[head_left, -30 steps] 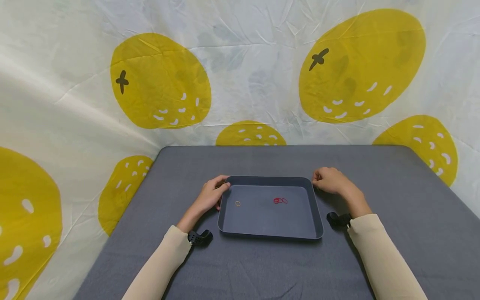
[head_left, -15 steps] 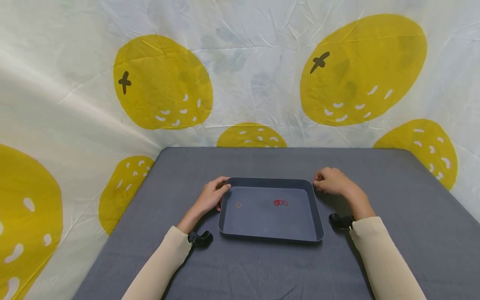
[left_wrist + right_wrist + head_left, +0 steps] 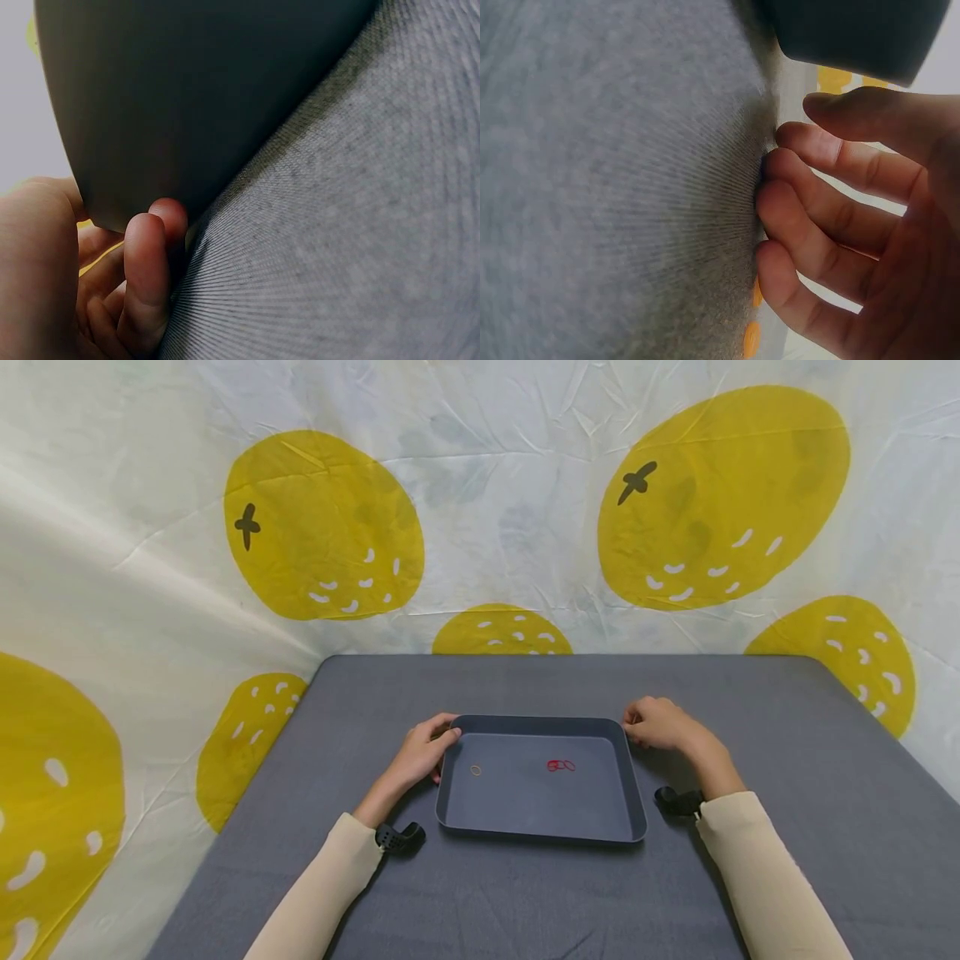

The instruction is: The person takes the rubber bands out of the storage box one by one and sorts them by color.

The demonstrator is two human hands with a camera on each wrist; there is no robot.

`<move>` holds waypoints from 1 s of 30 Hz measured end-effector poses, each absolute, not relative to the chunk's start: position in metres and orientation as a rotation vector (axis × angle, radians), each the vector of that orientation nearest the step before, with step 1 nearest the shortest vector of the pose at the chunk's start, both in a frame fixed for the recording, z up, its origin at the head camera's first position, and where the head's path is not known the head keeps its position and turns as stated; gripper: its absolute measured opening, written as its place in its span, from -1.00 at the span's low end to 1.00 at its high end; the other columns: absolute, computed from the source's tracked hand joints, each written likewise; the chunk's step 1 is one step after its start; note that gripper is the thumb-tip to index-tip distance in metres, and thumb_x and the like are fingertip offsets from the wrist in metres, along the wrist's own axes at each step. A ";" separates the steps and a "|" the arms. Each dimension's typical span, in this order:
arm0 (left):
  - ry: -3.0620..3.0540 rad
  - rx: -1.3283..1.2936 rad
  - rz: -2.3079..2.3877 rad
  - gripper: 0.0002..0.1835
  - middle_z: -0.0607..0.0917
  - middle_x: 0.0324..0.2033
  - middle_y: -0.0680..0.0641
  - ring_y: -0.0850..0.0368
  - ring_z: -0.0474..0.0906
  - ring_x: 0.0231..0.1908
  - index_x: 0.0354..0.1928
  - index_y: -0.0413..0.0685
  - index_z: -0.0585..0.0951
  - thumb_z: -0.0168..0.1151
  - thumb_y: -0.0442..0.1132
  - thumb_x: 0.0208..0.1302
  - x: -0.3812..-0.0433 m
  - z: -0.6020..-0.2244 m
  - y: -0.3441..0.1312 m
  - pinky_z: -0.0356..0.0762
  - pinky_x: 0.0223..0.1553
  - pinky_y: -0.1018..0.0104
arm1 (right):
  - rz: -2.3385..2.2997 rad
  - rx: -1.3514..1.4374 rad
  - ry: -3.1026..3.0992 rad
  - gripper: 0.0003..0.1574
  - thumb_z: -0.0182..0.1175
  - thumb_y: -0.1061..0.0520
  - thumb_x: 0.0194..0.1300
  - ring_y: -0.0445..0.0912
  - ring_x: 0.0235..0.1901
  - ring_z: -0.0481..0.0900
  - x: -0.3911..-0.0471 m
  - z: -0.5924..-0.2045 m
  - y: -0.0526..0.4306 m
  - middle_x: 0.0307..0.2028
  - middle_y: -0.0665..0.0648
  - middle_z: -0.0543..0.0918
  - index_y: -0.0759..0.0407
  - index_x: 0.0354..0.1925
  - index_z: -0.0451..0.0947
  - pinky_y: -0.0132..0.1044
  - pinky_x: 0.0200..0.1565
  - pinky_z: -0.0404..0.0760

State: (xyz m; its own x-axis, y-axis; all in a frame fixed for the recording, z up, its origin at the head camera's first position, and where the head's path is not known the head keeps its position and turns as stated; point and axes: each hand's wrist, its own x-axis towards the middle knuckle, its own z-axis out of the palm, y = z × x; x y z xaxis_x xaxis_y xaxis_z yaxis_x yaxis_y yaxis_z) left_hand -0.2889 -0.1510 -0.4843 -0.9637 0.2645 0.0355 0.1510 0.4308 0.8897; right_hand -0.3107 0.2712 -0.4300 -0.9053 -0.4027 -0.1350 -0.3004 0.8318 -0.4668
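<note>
A shallow grey rectangular tray (image 3: pixel 540 806) lies on the table in the head view. Inside it are a few red rubber bands (image 3: pixel 555 766), bunched right of centre, and one thin yellow rubber band (image 3: pixel 476 770) near the left side. My left hand (image 3: pixel 415 752) grips the tray's back left corner, thumb over the rim and fingers against the outer wall; the left wrist view shows fingertips touching that wall (image 3: pixel 165 97). Just outside the back right corner is my right hand (image 3: pixel 663 724). Its fingers (image 3: pixel 787 210) rest loosely bent on the cloth with nothing in them, the thumb apart from the tray.
Grey cloth covers the table (image 3: pixel 480 893), which runs back to a white curtain (image 3: pixel 510 527) printed with large yellow fruit. A black band (image 3: pixel 401 837) sits on the left wrist and another black band (image 3: pixel 678 802) on the right.
</note>
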 end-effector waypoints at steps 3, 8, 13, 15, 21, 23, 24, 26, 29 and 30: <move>2.554 0.369 1.577 -0.65 0.76 -0.19 -0.09 0.06 0.46 -0.81 0.30 0.28 0.60 0.12 -0.01 0.56 -0.289 -0.484 -0.151 0.62 -0.73 0.01 | -0.665 -0.546 2.775 -0.78 0.14 0.16 0.44 -0.18 -0.57 0.55 -0.311 -0.433 0.272 -0.57 0.00 0.65 0.21 -0.33 0.64 -0.29 -0.41 0.47; 2.543 0.358 1.565 -0.63 0.72 -0.30 -0.12 0.07 0.46 -0.81 0.32 0.29 0.59 0.11 0.00 0.56 -0.289 -0.484 -0.151 0.63 -0.72 0.01 | -0.677 -0.528 2.765 -0.77 0.15 0.14 0.46 -0.17 -0.56 0.55 -0.310 -0.434 0.272 -0.56 0.00 0.65 0.19 -0.33 0.64 -0.30 -0.39 0.45; 2.550 0.364 1.564 -0.64 0.74 -0.24 -0.10 0.07 0.46 -0.80 0.31 0.31 0.59 0.12 0.00 0.56 -0.290 -0.485 -0.151 0.63 -0.72 0.01 | -0.688 -0.540 2.755 -0.77 0.16 0.13 0.47 -0.17 -0.55 0.56 -0.309 -0.433 0.272 -0.55 0.01 0.65 0.19 -0.33 0.63 -0.28 -0.38 0.45; 2.555 0.373 1.564 -0.65 0.76 -0.19 -0.08 0.07 0.47 -0.80 0.30 0.32 0.60 0.12 -0.01 0.56 -0.290 -0.484 -0.151 0.63 -0.72 0.00 | -0.689 -0.538 2.753 -0.77 0.16 0.12 0.47 -0.17 -0.55 0.56 -0.308 -0.432 0.272 -0.55 0.01 0.65 0.19 -0.33 0.63 -0.28 -0.38 0.45; 2.555 0.385 1.566 -0.66 0.77 -0.13 -0.07 0.06 0.47 -0.81 0.29 0.31 0.60 0.11 -0.02 0.57 -0.290 -0.483 -0.151 0.63 -0.72 0.01 | -0.695 -0.531 2.750 -0.77 0.16 0.13 0.46 -0.18 -0.55 0.58 -0.308 -0.430 0.270 -0.55 0.01 0.67 0.19 -0.34 0.63 -0.28 -0.37 0.47; 2.556 0.384 1.572 -0.66 0.78 -0.13 -0.07 0.06 0.47 -0.80 0.30 0.30 0.60 0.12 -0.03 0.57 -0.289 -0.483 -0.151 0.63 -0.72 0.02 | -0.695 -0.531 2.749 -0.77 0.16 0.13 0.45 -0.18 -0.55 0.59 -0.308 -0.429 0.270 -0.55 0.01 0.67 0.19 -0.34 0.63 -0.28 -0.36 0.48; 2.556 0.383 1.575 -0.65 0.78 -0.12 -0.08 0.07 0.47 -0.80 0.30 0.28 0.60 0.11 -0.03 0.57 -0.289 -0.483 -0.151 0.63 -0.73 0.02 | -0.693 -0.535 2.749 -0.77 0.16 0.12 0.45 -0.18 -0.55 0.58 -0.308 -0.429 0.270 -0.55 0.01 0.67 0.19 -0.34 0.63 -0.28 -0.37 0.48; 2.558 0.382 1.579 -0.65 0.78 -0.10 -0.07 0.07 0.47 -0.80 0.30 0.27 0.61 0.12 -0.03 0.57 -0.289 -0.483 -0.151 0.63 -0.73 0.03 | -0.691 -0.538 2.747 -0.76 0.16 0.12 0.46 -0.18 -0.55 0.58 -0.308 -0.428 0.270 -0.54 0.02 0.67 0.19 -0.34 0.63 -0.28 -0.37 0.47; 2.560 0.378 1.580 -0.65 0.78 -0.08 -0.07 0.08 0.47 -0.79 0.30 0.26 0.61 0.12 -0.04 0.56 -0.289 -0.483 -0.152 0.63 -0.73 0.03 | -0.685 -0.541 2.747 -0.76 0.16 0.11 0.46 -0.17 -0.55 0.58 -0.308 -0.427 0.269 -0.54 0.02 0.67 0.19 -0.34 0.62 -0.28 -0.38 0.46; 2.559 0.375 1.579 -0.65 0.78 -0.08 -0.07 0.08 0.46 -0.79 0.30 0.26 0.61 0.13 -0.03 0.56 -0.289 -0.483 -0.152 0.63 -0.73 0.03 | -0.684 -0.541 2.747 -0.76 0.16 0.11 0.46 -0.17 -0.54 0.58 -0.308 -0.427 0.269 -0.54 0.03 0.67 0.20 -0.33 0.62 -0.28 -0.38 0.45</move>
State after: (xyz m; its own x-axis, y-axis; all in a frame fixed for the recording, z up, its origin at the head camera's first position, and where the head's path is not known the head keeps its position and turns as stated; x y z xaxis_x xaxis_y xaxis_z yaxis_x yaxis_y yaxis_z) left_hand -0.2892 -0.1518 -0.4830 -0.9634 0.2659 0.0348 0.1504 0.4282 0.8911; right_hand -0.3080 0.2691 -0.4271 -0.8973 -0.4127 -0.1567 -0.2911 0.8200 -0.4927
